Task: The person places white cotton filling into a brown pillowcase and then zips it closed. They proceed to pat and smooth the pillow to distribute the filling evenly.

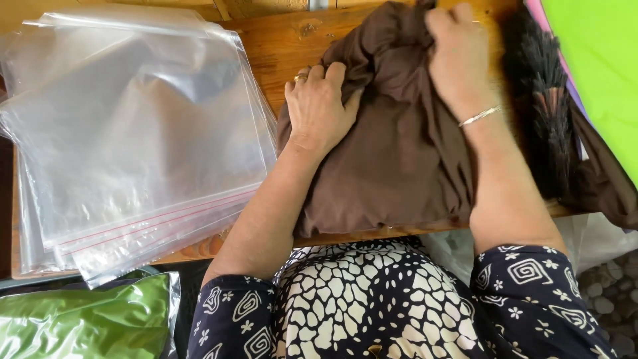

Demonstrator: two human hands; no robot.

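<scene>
I am looking down at a wooden table [279, 46]. A brown cloth [392, 159] lies on it, right in front of me, and its bottom end reaches the near edge of the table.

My left hand [320, 106] lies on the left side of the cloth. My fingers are bent and they pinch a fold of the brown cloth. I have a gold ring [301, 78] on one finger.

My right hand [457, 56] is on the top part of the cloth, near the far edge of the table. My fingers curl down and grab the bunched cloth there. A thin silver bracelet [480, 116] sits on my wrist.

The cloth is flat and smooth near me. It is bunched up and wrinkled at the far end, between my two hands.

A pile of clear plastic bags [133, 139] lies on the left part of the table, just beside the cloth. The bags have thin pink lines along one end, and that end hangs a little over the near edge.

A dark brush [541, 100] with bristles lies by the right edge of the table, just beside my right arm. A bright green sheet [598, 60] is past it, in the far right corner.

A shiny bag with something green inside [86, 319] is below the table on the left.
</scene>
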